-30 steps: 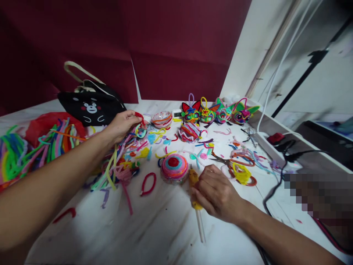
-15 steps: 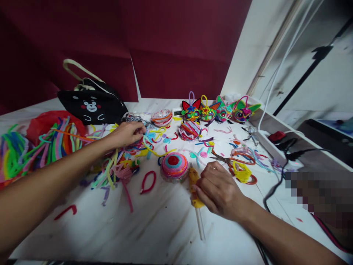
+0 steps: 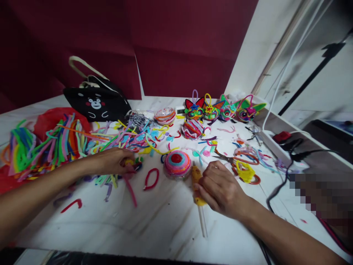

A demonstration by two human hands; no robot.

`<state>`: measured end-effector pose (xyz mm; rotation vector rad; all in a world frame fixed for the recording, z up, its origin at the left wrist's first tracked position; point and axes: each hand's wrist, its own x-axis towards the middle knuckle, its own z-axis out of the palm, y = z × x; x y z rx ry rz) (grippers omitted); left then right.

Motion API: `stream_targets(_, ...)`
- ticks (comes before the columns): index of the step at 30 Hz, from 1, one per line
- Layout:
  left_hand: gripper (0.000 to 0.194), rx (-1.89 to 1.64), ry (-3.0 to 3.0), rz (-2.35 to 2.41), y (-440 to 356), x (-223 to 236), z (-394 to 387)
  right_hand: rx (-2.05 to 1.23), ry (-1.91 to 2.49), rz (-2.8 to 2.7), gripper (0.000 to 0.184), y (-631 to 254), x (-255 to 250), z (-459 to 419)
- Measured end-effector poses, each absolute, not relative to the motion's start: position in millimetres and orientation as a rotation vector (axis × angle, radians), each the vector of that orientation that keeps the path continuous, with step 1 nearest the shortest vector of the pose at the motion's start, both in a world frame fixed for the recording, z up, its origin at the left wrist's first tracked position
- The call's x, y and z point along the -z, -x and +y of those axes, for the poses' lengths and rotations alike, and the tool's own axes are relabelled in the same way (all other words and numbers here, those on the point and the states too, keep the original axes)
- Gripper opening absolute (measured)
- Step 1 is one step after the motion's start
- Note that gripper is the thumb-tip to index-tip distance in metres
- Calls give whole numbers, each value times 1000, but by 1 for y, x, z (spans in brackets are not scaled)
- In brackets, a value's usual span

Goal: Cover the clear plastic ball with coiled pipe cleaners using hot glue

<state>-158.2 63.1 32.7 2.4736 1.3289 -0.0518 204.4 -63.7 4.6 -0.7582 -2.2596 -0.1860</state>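
My left hand [image 3: 118, 162] is over the near edge of a pile of cut pipe cleaners [image 3: 140, 138], fingers curled down at a small multicoloured clump with a pink pipe cleaner [image 3: 131, 191] trailing from it. What the fingers grip is blurred and partly hidden. My right hand [image 3: 222, 187] is closed around the handle of a yellow hot glue gun [image 3: 197, 184], nozzle pointing away and a clear glue stick [image 3: 202, 222] protruding toward me. Left of the nozzle sits a dome [image 3: 177, 165] wound in pink, orange and blue rings around a red centre. A red pipe-cleaner loop [image 3: 151, 179] lies beside it.
Orange-handled scissors [image 3: 245, 159] lie beyond my right hand. Several finished animal-face ornaments [image 3: 211, 110] stand at the back, near another wrapped dome [image 3: 192, 129]. A black bag [image 3: 95, 105] is at back left. A black cord [image 3: 271, 195] runs from the power strip [image 3: 273, 145].
My left hand has drawn back from the far part of the pile to its near edge. The right hand stays on the glue gun. The whole view has shifted slightly.
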Motion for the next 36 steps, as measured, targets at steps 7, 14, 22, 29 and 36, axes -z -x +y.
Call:
stream_targets(7,24,-214,-2094,1336,160,-35,86,181,746,-2253,25,-204,-5,-65)
stream_targets(14,27,-715,-1781,1396,128,-64,91,177,754,-2256,26,-204,-2,-64)
stream_targets(22,18,-971,-1494,1409,99,-62,99,182,754,-2256,26,-204,-5,-65)
stream_targets(29,16,-1124,-1474,1410,97,-45,111,146,744,-2250,20,-205,-1,-63)
stream_targets(36,18,-1261,-1496,1349,90,-48,102,127,739,-2244,14,-210,8,-60)
